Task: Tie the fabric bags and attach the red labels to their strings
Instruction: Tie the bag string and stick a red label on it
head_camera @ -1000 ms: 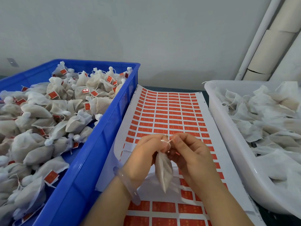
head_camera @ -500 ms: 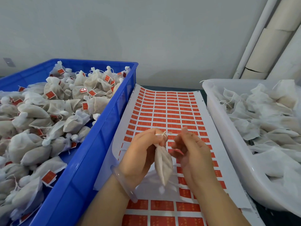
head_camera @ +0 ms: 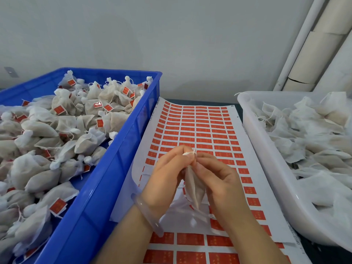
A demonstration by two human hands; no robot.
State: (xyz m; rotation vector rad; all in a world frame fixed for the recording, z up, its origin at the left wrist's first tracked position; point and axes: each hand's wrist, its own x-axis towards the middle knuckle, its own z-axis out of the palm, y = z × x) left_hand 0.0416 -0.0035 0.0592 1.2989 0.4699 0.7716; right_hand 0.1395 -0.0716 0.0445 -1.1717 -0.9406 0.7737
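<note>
- Fabric bag (head_camera: 194, 187), small and off-white, hangs point-down between my two hands, just above the label sheet (head_camera: 200, 126) of red labels that lies under both wrists.
- Left hand (head_camera: 167, 176), a clear bangle (head_camera: 146, 212) on its wrist, has its fingers curled and pinches the bag's gathered neck. The right hand (head_camera: 219, 180) meets it fingertip to fingertip and pinches the same neck.
- White string (head_camera: 189, 153) runs across the left fingertips at the top of the bag. Which fingers hold its ends I cannot tell.
- I judge the knot is being made and no red label is on this string yet.
- The bag looks light, soft and limp, with loose filling that sags to the bottom, so I would hold it at the cinched neck, not the belly, which would only squash. The string is thin and could slip from the fingertips, so a firm pinch close to the knot is called for.
- Blue crate (head_camera: 106, 187), to the outside of the left hand, holds tied bags (head_camera: 57, 130) that carry red tags.
- White tub (head_camera: 266, 168), to the outside of the right hand, holds open bags (head_camera: 314, 140) still to be done.
</note>
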